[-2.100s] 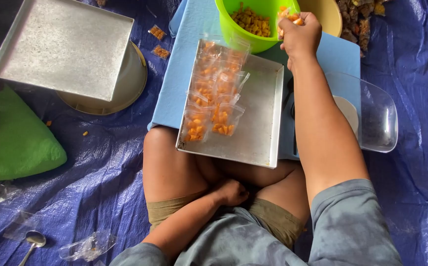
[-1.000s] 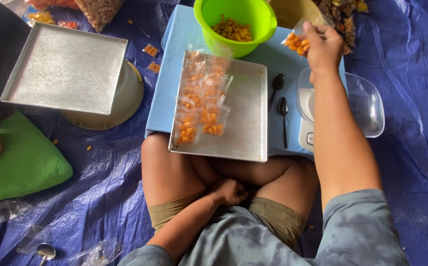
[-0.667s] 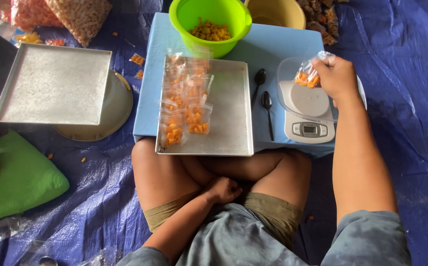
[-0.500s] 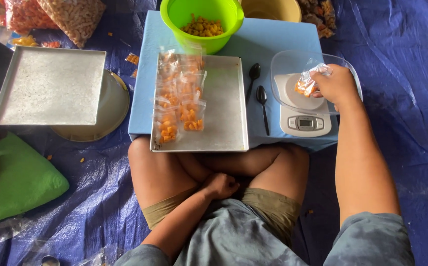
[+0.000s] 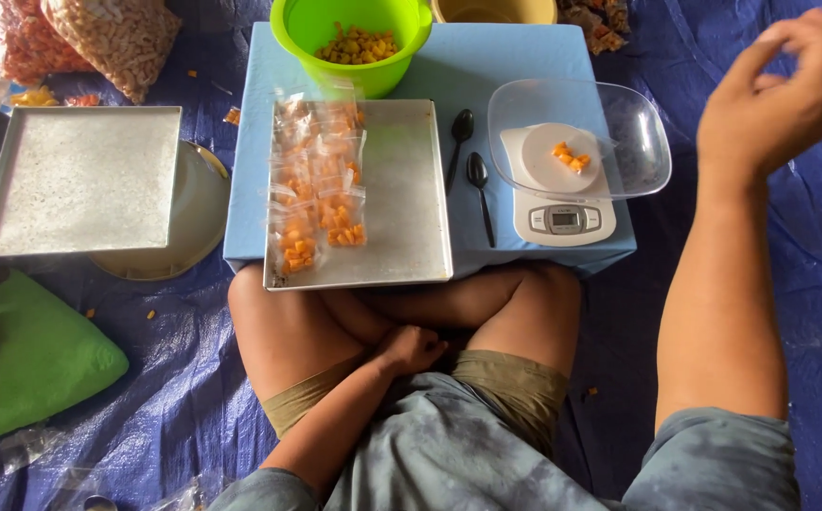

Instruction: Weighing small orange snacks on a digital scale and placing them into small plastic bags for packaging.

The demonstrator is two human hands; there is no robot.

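- At the far left, one green cushion (image 5: pixel 37 364) lay on the blue tarp (image 5: pixel 146 416), and above it one empty square metal tray (image 5: pixel 79 180) sat on a round plate (image 5: pixel 198 227).
- On the low blue bench (image 5: pixel 486 66), we had a second metal tray (image 5: pixel 406 203) holding a column of small clear bags of orange pieces (image 5: pixel 321 180); they overlapped too much for a sure count.
- One green bowl (image 5: pixel 349 38) of yellow-orange pieces stood at the bench's far edge.
- Our left hand (image 5: pixel 411 348) rested in our lap, loosely curled and holding nothing.
- Two dark spoons (image 5: pixel 472 170) lay side by side between the tray and the scale.
- One white kitchen scale (image 5: pixel 562 213) carried one clear bowl (image 5: pixel 638 132) with a few orange pieces (image 5: pixel 570 156) inside.
- Our right hand (image 5: pixel 775 90) was raised to the right of the scale, fingers bent and empty, touching nothing.
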